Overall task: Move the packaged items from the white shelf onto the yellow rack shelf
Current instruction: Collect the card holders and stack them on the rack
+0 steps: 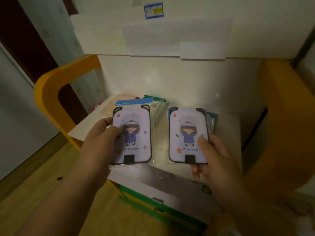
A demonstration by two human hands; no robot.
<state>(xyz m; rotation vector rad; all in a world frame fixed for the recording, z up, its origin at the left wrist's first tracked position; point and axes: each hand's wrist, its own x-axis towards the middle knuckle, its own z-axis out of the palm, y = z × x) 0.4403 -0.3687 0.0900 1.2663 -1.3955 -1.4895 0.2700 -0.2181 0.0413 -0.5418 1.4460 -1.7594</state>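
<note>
- While both packets hang above the shelf board rather than lying on it, each hand carries one: the left hand pinches the left packet at its left edge, thumb curled over the printed face and fingers hidden behind.
- Likewise the right hand grips the right packet by its lower right corner, thumb on the front and fingers wrapped beneath; more packets appear to be stacked behind this one, a blue edge showing at its right side, though how many I cannot tell.
- Both packets face up with the cartoon girl upright, probably so the two can be set down side by side in neat rows.
- Edge and corner grips keep the palms off the shelf, which should let the packets be slid flat onto it and released without shuffling.
- Below them lies the pale shelf board of the rack, framed by yellow side panels, so the goods seem to have reached their destination and only need lowering.
- Further back on that board rest a green-and-white packet and a pinkish flat item, blurred, apparently delivered already.
- Above, a white surface with a blue-bordered label fills the view; whether it is the source shelf I cannot tell.
</note>
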